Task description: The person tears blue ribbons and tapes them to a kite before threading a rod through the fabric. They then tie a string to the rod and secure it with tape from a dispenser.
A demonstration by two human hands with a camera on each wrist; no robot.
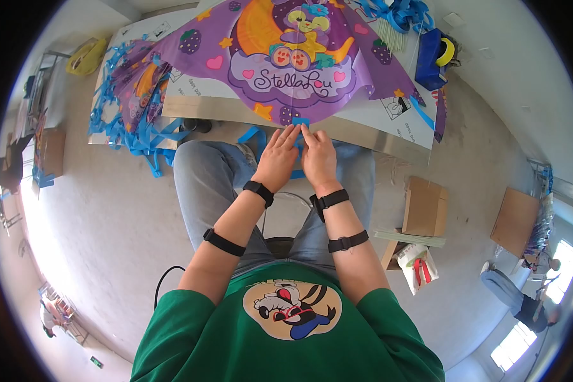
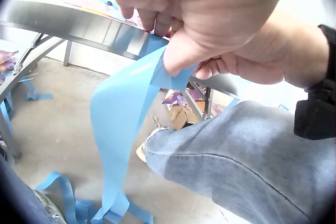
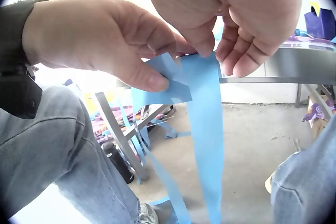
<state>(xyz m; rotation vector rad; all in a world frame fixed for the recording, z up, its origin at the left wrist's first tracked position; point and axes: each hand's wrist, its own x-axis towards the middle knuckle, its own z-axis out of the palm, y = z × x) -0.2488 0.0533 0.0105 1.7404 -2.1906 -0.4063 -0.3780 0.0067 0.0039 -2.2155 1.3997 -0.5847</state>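
A purple printed kite sail (image 1: 337, 105) with a cartoon character lies on the table, its lower tip at the near edge. At that tip both hands meet over a blue ribbon (image 2: 123, 103), which hangs down past the table edge to the floor. My left hand (image 1: 279, 156) pinches a folded end of the ribbon, its thumb on top in the right wrist view. Close beside it, my right hand (image 1: 318, 159) pinches the top of the hanging strip (image 3: 205, 129) between thumb and fingers. The palms partly hide the fingertips.
More purple sails and tangled blue ribbons (image 1: 111, 130) lie on the left. A blue tape dispenser (image 1: 431, 60) stands at the table's right, near thin sticks (image 1: 390, 37). Cardboard boxes (image 1: 424, 207) sit on the right. A black bottle (image 3: 118, 162) stands beneath, beside the table leg.
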